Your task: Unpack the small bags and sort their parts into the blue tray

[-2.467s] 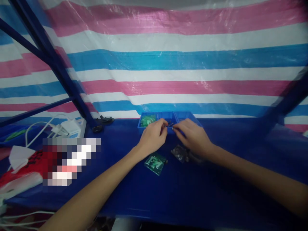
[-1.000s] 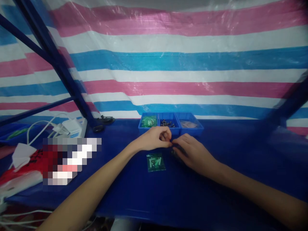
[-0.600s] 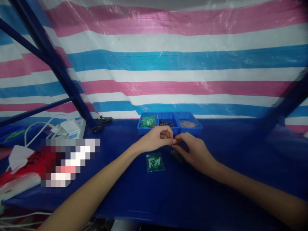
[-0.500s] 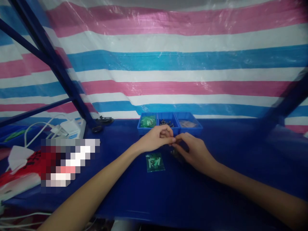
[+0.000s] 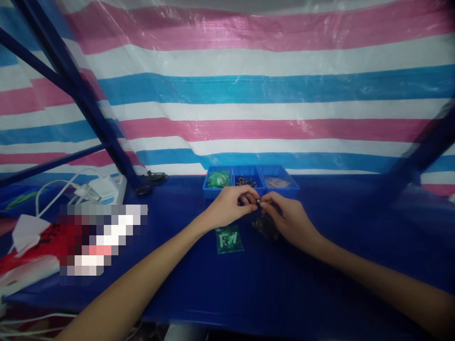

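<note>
My left hand (image 5: pixel 232 204) and my right hand (image 5: pixel 289 215) meet fingertip to fingertip above the blue table. A tiny part with a pale, shiny spot (image 5: pixel 259 202) sits between them, too small to name. Both thumbs and forefingers are closed around it in a pinch. Below my left hand lies a green-tinted zip bag (image 5: pixel 230 240) with several pale and dark small pieces inside. Partly hidden under my right hand is a dark see-through bag (image 5: pixel 263 226) with contents I cannot make out.
Behind the hands stands a blue three-part bin (image 5: pixel 212 193): green bags (image 5: pixel 218 179), small screw-like pieces (image 5: pixel 246 181), clear bags (image 5: pixel 276 183). At left are a red cloth item (image 5: pixel 46 244), a white mask-like item (image 5: pixel 28 233), white cables (image 5: pixel 83 192) and dark frame bars (image 5: pixel 88 111).
My fingertips have shifted slightly, and the pale spot of the tiny part now shows between them. My right hand has risen a little, uncovering more of the dark bag.
</note>
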